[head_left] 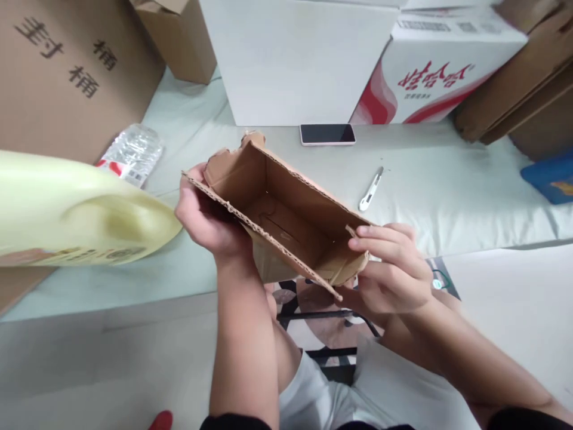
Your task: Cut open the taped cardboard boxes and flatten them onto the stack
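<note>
Nearest to us was an open cardboard box (299,203), held up between our two hands above the near edge of a pale green cloth (430,206); its mouth faced us, and its rims were torn and ragged. At the far left we had a pale yellow jug (54,203), cut off by the edge of the view, so we could not fairly tell whether it stood or lay. Beyond it was a large brown carton (40,107) printed with black characters, and just beside that a clear plastic bottle (142,149) with a red and white label. Next came a smaller brown carton (183,45). Our left hand (203,218) gripped the left end of the box, its fingers curled round the wall and partly hidden by it. Past the middle, a big white carton (304,65) stood at the back, with a dark-screened phone (327,134) lying just before it. A white utility knife (370,191) lay nearer us, its narrow tip pointing away. Our right hand (396,269) had its fingertips clamped on the torn right end of the box. Behind, we saw a red-and-white carton (441,71), then brown cardboard (505,89) and, at the far right, a blue object (550,179).
</note>
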A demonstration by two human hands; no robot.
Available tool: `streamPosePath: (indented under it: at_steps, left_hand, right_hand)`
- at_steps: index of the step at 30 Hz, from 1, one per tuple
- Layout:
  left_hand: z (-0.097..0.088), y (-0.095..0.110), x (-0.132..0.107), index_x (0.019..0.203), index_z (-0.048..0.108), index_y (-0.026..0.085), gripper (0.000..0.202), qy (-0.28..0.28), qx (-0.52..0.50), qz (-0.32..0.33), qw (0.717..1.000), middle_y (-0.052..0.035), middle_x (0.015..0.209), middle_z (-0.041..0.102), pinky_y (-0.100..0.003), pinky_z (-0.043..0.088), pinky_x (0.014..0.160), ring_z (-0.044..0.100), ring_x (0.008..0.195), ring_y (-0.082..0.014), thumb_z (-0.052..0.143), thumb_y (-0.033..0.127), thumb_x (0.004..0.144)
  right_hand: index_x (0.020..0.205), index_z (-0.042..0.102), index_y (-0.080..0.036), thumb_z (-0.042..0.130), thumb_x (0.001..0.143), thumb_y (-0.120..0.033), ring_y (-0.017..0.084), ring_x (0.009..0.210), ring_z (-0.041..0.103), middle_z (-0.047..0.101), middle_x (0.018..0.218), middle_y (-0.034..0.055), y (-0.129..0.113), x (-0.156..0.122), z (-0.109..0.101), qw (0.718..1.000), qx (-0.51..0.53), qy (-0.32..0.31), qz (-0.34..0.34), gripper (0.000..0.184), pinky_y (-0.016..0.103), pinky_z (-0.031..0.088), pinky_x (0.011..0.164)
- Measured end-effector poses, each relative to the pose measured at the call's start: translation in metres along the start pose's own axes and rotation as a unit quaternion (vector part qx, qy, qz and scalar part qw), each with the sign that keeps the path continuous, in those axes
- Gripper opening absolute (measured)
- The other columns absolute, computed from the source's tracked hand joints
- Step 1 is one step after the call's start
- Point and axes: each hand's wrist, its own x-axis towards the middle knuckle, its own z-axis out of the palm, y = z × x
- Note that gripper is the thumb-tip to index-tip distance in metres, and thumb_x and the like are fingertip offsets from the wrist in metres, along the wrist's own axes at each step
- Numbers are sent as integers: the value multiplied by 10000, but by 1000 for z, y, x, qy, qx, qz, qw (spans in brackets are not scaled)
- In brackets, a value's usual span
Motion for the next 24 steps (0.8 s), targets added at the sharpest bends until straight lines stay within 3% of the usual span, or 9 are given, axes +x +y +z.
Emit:
streamPosePath:
  at_steps: [4,7,10,13,18,21,24]
  left_hand:
    - [19,-3,-8,829,536,244,316,-31,-52,13,998,-84,1032,647,-467,492,1089,626,1151,-307,545,560,838]
    - [30,-8,-12,815,543,247,312,-24,-31,16,999,-82,973,648,-459,508,1054,626,1112,-302,509,555,849]
    - [41,-17,-14,875,564,247,373,-21,17,25,999,-75,1002,655,-459,496,1079,617,1156,-303,479,609,870]
    - [50,-28,-19,1006,592,263,460,-53,40,30,997,-67,1098,668,-470,485,1107,610,1213,-311,479,689,874]
    - [61,-42,-27,1181,580,303,419,-100,-5,57,993,-37,1182,683,-468,464,1138,611,1241,-278,543,584,873]
    - [62,-43,-29,1172,562,320,413,-112,14,72,991,-39,1155,655,-476,465,1114,614,1205,-275,565,580,851]
    - [64,-38,-31,1012,522,303,402,-108,80,90,987,-63,1105,614,-494,476,1073,607,1164,-296,536,660,828]
  right_hand:
    - [895,635,-234,539,873,-99,238,1134,727,757,1190,46,17,-13,1,997,-51,27,54,168,424,499,946]
    - [989,659,-269,526,868,-125,257,1228,686,744,1251,25,29,-23,-5,995,-62,8,84,229,462,439,1062]
    - [1059,660,-290,529,859,-148,278,1251,663,728,1281,26,38,-31,-13,993,-59,-1,105,278,473,439,1051]
    - [1074,645,-281,542,863,-191,300,1232,663,723,1272,42,46,-37,-20,992,-51,5,116,251,479,452,1032]
    - [1251,604,-297,554,895,-317,346,1258,650,696,1310,79,56,-43,-31,988,-35,18,151,360,541,439,1067]
    - [1361,563,-303,542,920,-420,391,1311,613,687,1302,106,59,-44,-37,985,-30,14,169,456,612,392,1111]
    - [1361,553,-318,487,952,-477,366,1237,632,689,1157,91,59,-42,-40,983,-28,-3,179,444,614,439,1081]
